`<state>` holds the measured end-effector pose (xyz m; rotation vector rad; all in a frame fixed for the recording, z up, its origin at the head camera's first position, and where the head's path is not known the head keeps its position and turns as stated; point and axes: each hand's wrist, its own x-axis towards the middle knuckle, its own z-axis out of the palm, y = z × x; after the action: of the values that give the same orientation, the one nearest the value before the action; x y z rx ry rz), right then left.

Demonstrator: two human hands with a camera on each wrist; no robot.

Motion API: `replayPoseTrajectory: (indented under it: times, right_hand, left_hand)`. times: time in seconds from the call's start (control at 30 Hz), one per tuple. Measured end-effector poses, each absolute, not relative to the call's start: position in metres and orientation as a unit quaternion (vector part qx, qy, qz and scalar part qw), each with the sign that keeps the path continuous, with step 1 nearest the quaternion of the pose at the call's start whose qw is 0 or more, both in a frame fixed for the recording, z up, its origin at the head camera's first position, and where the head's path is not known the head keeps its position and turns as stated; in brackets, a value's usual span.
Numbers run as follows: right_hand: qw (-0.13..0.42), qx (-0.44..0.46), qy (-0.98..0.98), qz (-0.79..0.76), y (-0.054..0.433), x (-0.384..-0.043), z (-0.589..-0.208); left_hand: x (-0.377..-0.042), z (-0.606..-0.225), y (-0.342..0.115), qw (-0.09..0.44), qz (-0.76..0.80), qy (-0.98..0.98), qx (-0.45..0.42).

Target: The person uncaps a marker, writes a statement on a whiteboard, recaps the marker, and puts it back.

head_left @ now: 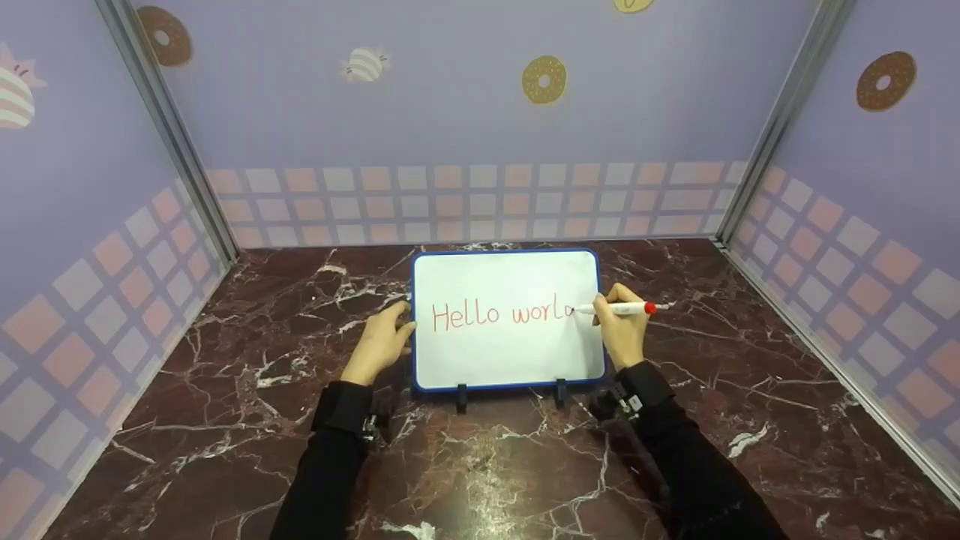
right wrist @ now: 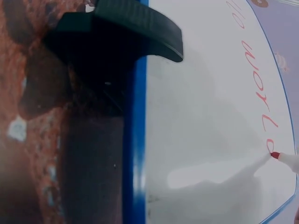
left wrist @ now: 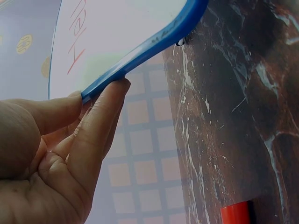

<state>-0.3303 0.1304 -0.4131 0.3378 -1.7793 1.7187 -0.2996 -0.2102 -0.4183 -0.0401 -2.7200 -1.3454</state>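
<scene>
A blue-framed whiteboard (head_left: 510, 352) bears red handwriting (head_left: 465, 316) reading "Hello worl" plus a rounded stroke after it. Thumb and fingers of my left hand (head_left: 379, 341) pinch the board's left edge; the left wrist view shows the thumb in front and fingertips (left wrist: 117, 88) at the blue rim. My right hand (head_left: 624, 330) holds a white marker (head_left: 626, 308) with a red end, over the board's right side. In the right wrist view the marker's red tip (right wrist: 274, 155) meets the rounded stroke. Most of the right hand is outside that view.
Black feet (head_left: 461, 399) support the board's lower edge, one large in the right wrist view (right wrist: 140, 28). Below is a dark red marbled tabletop (head_left: 480, 465). A small red object (left wrist: 236, 213) appears low in the left wrist view. Patterned purple walls (head_left: 465, 112) enclose the table.
</scene>
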Motion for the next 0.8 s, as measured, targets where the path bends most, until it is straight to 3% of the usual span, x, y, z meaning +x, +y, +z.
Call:
replayPoseTrajectory:
  times: [0.4, 0.8]
  right_hand:
    - [0.343, 0.129, -0.671, 0.645, 0.1274, -0.3356, -0.4079]
    - [0.331, 0.123, -0.674, 0.649, 0.1282, -0.3331, -0.4108]
  left_hand:
    - [-0.2992, -0.4179, -0.2083, 0.059, -0.441, -0.895, -0.013]
    - [-0.2997, -0.4198, -0.2097, 0.068, -0.431, -0.900, -0.014]
